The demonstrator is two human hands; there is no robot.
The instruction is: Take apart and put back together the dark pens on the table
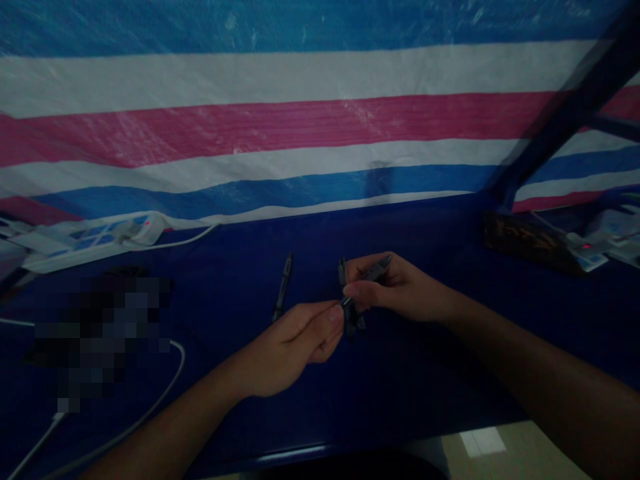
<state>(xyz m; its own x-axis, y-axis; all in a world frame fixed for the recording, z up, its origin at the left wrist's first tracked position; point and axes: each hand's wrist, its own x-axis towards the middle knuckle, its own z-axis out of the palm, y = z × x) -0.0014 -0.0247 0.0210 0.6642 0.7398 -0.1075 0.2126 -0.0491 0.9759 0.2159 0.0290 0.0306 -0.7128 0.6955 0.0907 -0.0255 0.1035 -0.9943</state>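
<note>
My right hand (385,287) pinches a dark pen (376,269) that slants up to the right. The pen's lower end meets the fingertips of my left hand (310,330), which are closed on it. Small dark pieces (355,325) show under and between the hands, too dim to name exactly. Another dark part (343,272) stands just left of my right fingers. A second dark pen (283,285) lies on the blue table (240,280), beyond my left hand.
A white power strip (100,240) with plugs and a cable is at the back left. Below it are a blurred-out object (100,333) and a looping white cable (181,363). At right lie a dark block (535,243) and another power strip (593,257). Striped sheeting (300,127) hangs behind.
</note>
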